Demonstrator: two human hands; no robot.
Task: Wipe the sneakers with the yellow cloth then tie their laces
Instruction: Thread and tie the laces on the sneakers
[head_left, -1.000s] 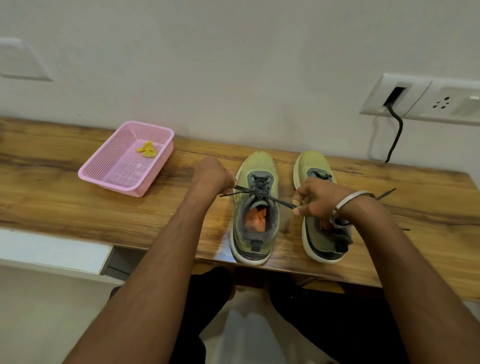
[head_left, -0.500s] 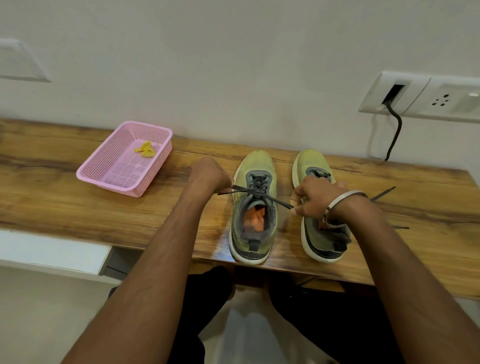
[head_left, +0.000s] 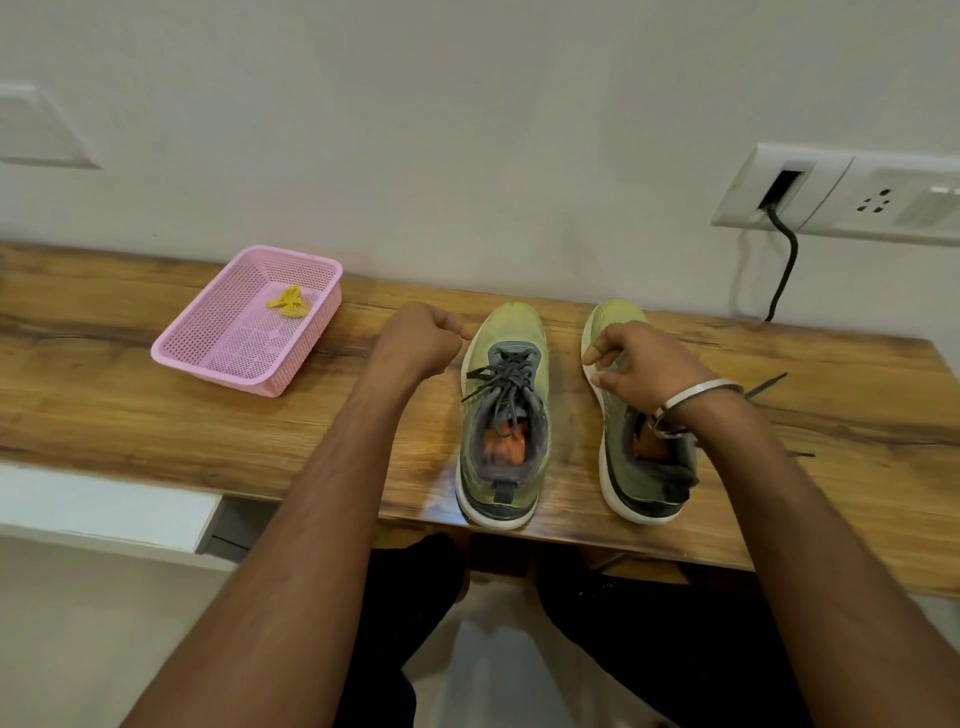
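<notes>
My left hand (head_left: 421, 340) is fisted just left of the left sneaker (head_left: 503, 415), whose dark laces (head_left: 506, 376) lie loose beyond my fingers. My right hand (head_left: 641, 366) hovers, fingers loosely curled, over the right sneaker (head_left: 631, 467). The yellow cloth (head_left: 289, 301) sits in the pink basket (head_left: 218, 358), far left.

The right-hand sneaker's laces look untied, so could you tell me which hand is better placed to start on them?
Right. The right hand already hovers over the right-hand sneaker, whose loose laces trail past its wrist. The left hand is fisted beyond the left sneaker.
</notes>
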